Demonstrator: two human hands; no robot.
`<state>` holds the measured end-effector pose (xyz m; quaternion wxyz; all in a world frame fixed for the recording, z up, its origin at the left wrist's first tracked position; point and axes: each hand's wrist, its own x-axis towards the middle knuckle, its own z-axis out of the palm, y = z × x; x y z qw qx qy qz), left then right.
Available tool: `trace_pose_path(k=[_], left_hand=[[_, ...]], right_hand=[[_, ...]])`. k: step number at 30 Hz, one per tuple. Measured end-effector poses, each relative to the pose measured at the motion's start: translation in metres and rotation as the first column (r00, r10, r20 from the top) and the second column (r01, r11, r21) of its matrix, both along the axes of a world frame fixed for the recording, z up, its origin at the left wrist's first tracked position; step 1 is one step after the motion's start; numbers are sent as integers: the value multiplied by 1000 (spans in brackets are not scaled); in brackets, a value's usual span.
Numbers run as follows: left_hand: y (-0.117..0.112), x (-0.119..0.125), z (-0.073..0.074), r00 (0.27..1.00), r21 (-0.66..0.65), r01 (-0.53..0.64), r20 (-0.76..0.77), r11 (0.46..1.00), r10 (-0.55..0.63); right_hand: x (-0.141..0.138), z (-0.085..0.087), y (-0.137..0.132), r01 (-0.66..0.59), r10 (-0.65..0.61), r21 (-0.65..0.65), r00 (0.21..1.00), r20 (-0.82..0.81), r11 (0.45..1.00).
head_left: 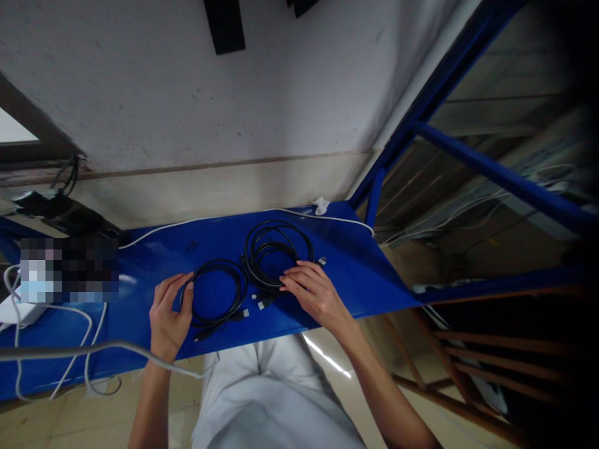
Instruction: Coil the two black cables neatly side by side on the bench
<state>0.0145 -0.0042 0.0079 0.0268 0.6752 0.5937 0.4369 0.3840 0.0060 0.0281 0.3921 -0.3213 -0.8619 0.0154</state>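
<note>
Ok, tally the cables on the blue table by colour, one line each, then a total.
Black coiled cables: 2, a smaller coil at the left hand and a larger coil under the right hand.
White cables: 1 running along the table's far edge, plus a loose tangle of white cables at the left, too overlapped to count.
Total countable: 3.
</note>
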Motion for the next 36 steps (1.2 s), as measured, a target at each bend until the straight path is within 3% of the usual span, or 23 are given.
trace_pose_path(k=[5, 8, 10, 13, 14, 16, 17, 19, 21, 23, 26, 29, 36], left_hand=[[5, 26, 36, 994, -13, 59, 88, 998, -58], [5, 48, 49, 939, -158, 233, 295, 960, -179], [4, 67, 54, 800, -222, 439, 538, 871, -266], [3, 96, 58, 508, -168, 669, 815, 724, -280], [4, 104, 59, 447, -147, 694, 855, 705, -262], [7, 112, 62, 403, -122, 697, 882, 707, -245], [9, 112, 62, 420, -119, 686, 870, 718, -258], [14, 108, 60, 533, -146, 676, 773, 722, -343], [17, 103, 53, 690, -220, 663, 552, 716, -469], [16, 102, 39, 779, -301, 627, 258, 718, -572], [8, 112, 17, 778, -356, 561, -81, 747, -623], [0, 122, 6, 736, -342, 548, -238, 763, -634], [-15, 122, 28, 713, -202, 591, -323, 781, -623]], right_hand=[[4, 24, -2, 31, -31, 79, 1000, 0, 996], [2, 38, -7, 38, -39, 96, 999, 10, 995], [-5, 47, -12, 15, -18, 102, 999, 30, 995], [-22, 59, -20, -27, 21, 127, 998, 55, 992], [-27, 60, -21, -34, 26, 139, 998, 58, 990], [-35, 61, -21, -33, 25, 162, 998, 50, 986], [-36, 59, -20, -24, 18, 168, 999, 39, 985], [-34, 55, -16, 4, -6, 174, 1000, 12, 985], [-25, 51, -11, 40, -39, 177, 999, -9, 983], [-16, 50, -8, 71, -71, 182, 997, -9, 981], [-6, 55, -6, 99, -99, 207, 995, -9, 973], [-2, 63, -9, 112, -109, 227, 994, -26, 967], [-7, 65, -24, 27, -25, 182, 1000, -12, 983]])
